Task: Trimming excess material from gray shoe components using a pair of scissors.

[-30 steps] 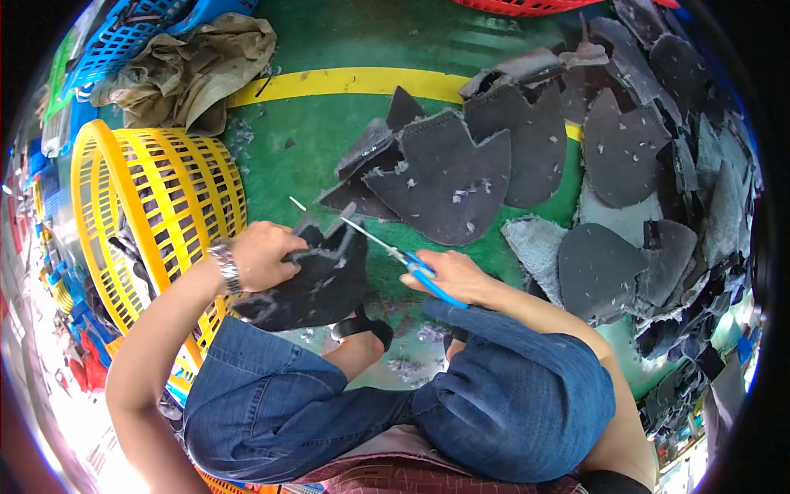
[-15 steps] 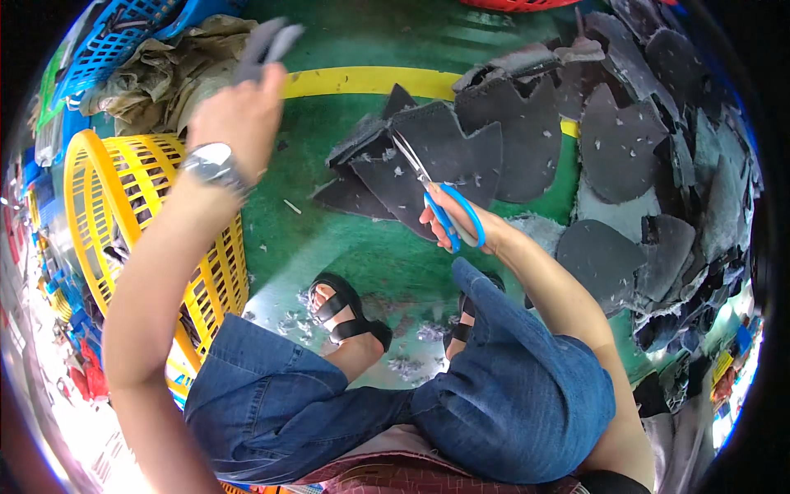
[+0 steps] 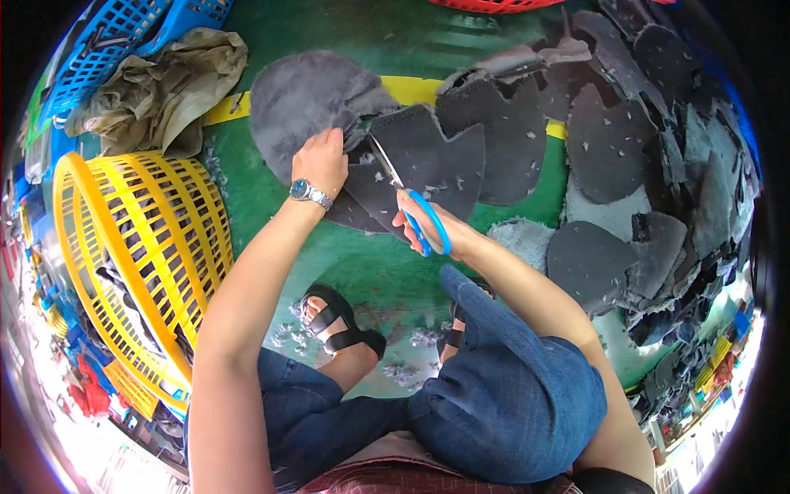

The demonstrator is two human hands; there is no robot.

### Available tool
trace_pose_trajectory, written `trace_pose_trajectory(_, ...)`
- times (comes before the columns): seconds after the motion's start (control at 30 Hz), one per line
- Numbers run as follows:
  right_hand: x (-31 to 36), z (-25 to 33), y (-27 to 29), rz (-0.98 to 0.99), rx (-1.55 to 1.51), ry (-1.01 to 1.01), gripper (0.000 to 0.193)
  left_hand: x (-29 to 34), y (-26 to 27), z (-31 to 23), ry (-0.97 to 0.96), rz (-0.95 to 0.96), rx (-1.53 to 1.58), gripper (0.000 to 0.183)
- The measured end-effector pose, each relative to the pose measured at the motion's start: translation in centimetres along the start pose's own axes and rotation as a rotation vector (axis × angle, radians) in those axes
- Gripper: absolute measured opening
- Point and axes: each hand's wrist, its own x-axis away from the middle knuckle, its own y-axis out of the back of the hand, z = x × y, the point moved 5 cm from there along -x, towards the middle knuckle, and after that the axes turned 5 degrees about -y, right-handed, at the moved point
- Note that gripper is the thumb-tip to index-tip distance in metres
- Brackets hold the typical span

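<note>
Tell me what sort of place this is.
Probably a workshop floor for trimming fabric: heaps of dark grey fuzzy cut-out pieces on the green painted floor, blue-handled scissors, and a yellow plastic lattice basket.

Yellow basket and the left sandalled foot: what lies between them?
Head view: bare green floor, crossed above by the left forearm, between yellow basket and sandalled foot.

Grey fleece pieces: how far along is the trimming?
Done: grey fluff trimmings lie on the green floor. In hand: left hand grips a grey fleece piece; right hand holds the blue-handled scissors. Left: a large heap of dark pieces remains at right.
</note>
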Motion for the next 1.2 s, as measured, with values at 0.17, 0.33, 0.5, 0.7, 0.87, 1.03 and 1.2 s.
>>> trace_pose_trajectory(0.17,0.7,0.6,-0.9,-0.020,0.076,0.090,0.063,0.0,0.9,-0.3,0.032,0.209,0.055,0.016)
trace_pose_trajectory(0.33,1.2,0.9,-1.1,-0.025,0.057,0.061,0.061,0.0,1.9,-0.8,0.021,0.291,0.042,0.016)
trace_pose_trajectory(0.5,1.6,1.8,-1.0,-0.136,0.105,0.101,0.067,0.7,2.4,0.2,0.014,0.346,0.015,0.021)
trace_pose_trajectory(0.7,2.1,-2.2,2.9,-0.205,0.163,0.005,0.062,-1.8,10.5,6.2,0.062,0.240,-0.276,0.012)
trace_pose_trajectory(0.87,3.5,-4.2,4.9,-0.186,0.061,-0.022,0.055,-2.2,16.5,0.5,-0.353,0.880,-0.194,0.011)
trace_pose_trajectory(1.03,5.0,1.0,7.9,-0.408,0.270,0.117,0.055,-4.7,8.9,-4.7,-0.517,1.088,0.189,0.017)
trace_pose_trajectory(1.2,1.8,3.6,10.4,-0.317,0.338,0.047,0.061,-12.0,-2.8,-4.1,-0.381,0.759,-0.009,0.036)
